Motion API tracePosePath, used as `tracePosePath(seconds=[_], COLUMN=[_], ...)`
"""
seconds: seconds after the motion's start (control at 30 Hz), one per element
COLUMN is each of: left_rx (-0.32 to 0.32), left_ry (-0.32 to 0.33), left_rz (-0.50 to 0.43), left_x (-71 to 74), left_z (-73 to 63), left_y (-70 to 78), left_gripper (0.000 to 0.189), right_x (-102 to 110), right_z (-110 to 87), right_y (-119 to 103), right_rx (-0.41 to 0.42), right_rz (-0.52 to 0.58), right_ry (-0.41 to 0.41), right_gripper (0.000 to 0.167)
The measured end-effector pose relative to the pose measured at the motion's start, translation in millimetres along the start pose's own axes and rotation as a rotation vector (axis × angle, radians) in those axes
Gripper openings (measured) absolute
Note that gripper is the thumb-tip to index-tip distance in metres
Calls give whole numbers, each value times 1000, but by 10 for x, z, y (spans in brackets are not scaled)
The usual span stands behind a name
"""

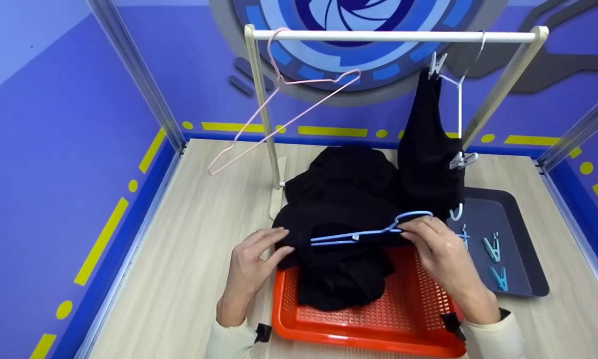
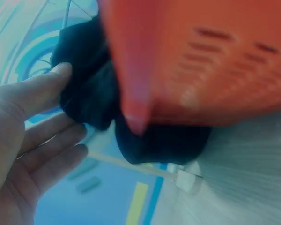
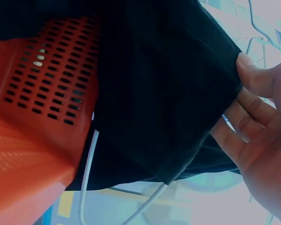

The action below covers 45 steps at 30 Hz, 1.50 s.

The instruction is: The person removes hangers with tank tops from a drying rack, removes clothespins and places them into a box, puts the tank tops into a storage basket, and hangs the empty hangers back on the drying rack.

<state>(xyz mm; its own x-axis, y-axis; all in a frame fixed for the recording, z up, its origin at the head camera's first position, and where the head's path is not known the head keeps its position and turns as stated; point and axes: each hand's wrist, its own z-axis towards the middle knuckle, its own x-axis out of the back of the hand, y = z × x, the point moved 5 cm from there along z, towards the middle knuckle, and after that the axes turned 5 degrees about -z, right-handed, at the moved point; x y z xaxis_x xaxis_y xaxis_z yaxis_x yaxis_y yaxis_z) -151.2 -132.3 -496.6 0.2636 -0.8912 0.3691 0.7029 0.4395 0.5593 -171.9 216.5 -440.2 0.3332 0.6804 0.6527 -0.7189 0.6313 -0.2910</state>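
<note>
Beyond fingers of left hand [image 1: 251, 264], pink hanger [image 1: 309, 81] hangs from rack [image 1: 378, 36]. Left fingers pinch black garment [image 1: 339, 214]; right of them, blue hanger [image 1: 373, 232], part-covered; below, red basket [image 1: 354, 341]. Right hand [image 1: 441, 252]: fingers clamped on garment's right edge. Right of them, gray tray [image 1: 493, 209].

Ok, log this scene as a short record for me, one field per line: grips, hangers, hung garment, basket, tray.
Left grip: pinches black garment at its left edge
Right grip: pinches the same garment beside the hanger's hook
Blue hanger: partly covered by that garment
Pink hanger: bare, on the white bar
Hung garment: black, with pale pegs, on a white hanger
Basket: red, partly beneath the held garment
Tray: dark grey, holding teal pegs
</note>
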Motion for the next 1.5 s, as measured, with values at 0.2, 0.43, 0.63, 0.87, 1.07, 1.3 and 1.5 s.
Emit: tracePosePath(seconds=[0.2, 0.43, 0.63, 0.87, 1.07, 1.3, 1.5], left_rx=[-90, -115, -117, -98, -56, 19, 36], left_ry=[32, 38, 42, 101, 147, 171, 156], left_rz=[-67, -89, -96, -66, -56, -15, 8], left_x=[1, -20, 5, 107, 156, 192, 168], left_z=[97, 131, 111, 120, 127, 133, 123], left_y=[227, 314, 307, 304, 297, 255, 221], left_gripper=[35, 31, 29, 30, 30, 26, 21], right_x=[63, 74, 96, 176, 225, 284, 340], right_z=[10, -9, -45, -100, -132, -142, -106], right_y=[-126, -219, -199, -114, -68, -29, -84], right_rx=[32, 29, 17, -26, -47, -69, -96], right_rz=[0, 12, 10, 10, 9, -12, 13], right_ry=[50, 108, 134, 185, 212, 253, 294], right_gripper=[10, 32, 34, 39, 42, 44, 33])
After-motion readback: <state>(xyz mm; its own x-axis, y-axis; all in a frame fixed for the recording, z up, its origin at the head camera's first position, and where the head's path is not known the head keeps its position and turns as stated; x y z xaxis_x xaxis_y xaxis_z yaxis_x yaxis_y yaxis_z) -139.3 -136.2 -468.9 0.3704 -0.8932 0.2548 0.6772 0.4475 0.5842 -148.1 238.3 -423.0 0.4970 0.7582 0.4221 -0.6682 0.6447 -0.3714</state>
